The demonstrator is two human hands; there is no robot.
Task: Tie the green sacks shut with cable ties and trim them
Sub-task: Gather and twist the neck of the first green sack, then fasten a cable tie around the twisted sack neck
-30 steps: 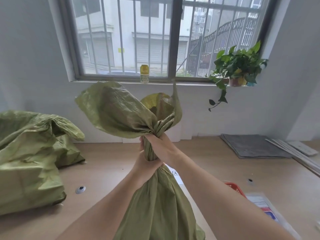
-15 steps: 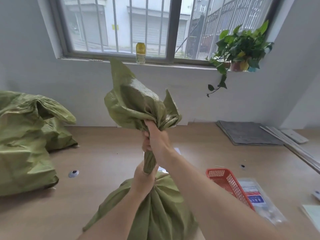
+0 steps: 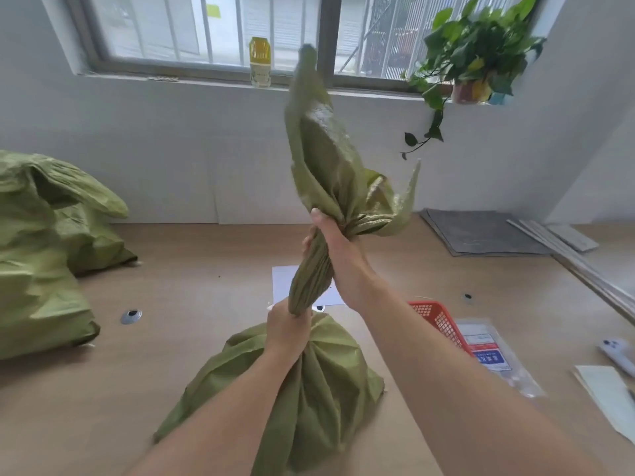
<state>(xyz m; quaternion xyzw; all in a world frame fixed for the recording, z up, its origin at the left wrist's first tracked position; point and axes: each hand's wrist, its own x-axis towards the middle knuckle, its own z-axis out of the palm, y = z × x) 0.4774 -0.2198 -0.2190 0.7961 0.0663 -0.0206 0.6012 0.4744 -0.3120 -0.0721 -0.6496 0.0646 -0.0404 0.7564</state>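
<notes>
Curled tight, left grip [image 3: 287, 326] holds the base of the twisted neck [image 3: 311, 276], right grip [image 3: 335, 242] clenches it higher. On the worktop [image 3: 171, 338] sits the green sack [image 3: 302, 389]; its neck stands near upright, leaning right, mouth toward the window [image 3: 154, 29]. Gathering step, I judge; next, free one grip for a cable tie.

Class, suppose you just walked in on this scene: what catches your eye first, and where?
The green sack at centre, its neck twisted into a rope, with the left grip low on it and the right grip higher, under the flared mouth. Then the heap of green sacks at the left edge, and the leafy potted plant on the windowsill, upper right.
</notes>
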